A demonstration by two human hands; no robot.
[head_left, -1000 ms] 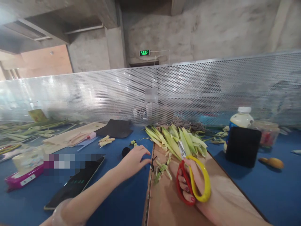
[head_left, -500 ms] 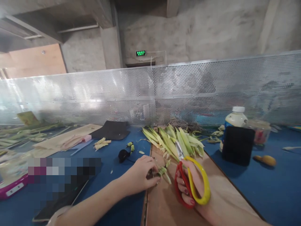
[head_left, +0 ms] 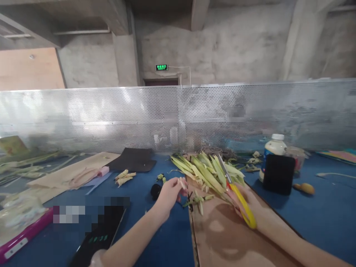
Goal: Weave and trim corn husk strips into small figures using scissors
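Note:
My right hand [head_left: 241,198] grips a pair of scissors [head_left: 244,208] with yellow and red handles, the metal blades pointing up and away over a pile of pale green corn husks [head_left: 207,168]. The husks lie on a brown cardboard sheet [head_left: 222,237]. Left of the pile, my left hand [head_left: 172,191] is raised near the sheet's left edge, fingertips pinched together. Something small and pale may be between them, too small to name. Just below these fingers, green husk scraps [head_left: 199,200] rest on the cardboard. Beside my left wrist is a round black object [head_left: 156,191].
A white-capped bottle [head_left: 275,146], a black square object [head_left: 279,174] and a small brown gourd-shaped thing [head_left: 305,188] stand at the right. Leftward are a phone [head_left: 104,230], black sheet [head_left: 132,159], brown paper [head_left: 63,170] and magenta-edged item [head_left: 27,231]. A perforated metal screen [head_left: 125,118] runs behind.
My left hand has lifted away from the green scraps, which stay on the cardboard. My right hand has moved forward and turned the scissors, bringing the blades higher over the husks. The view has shifted slightly.

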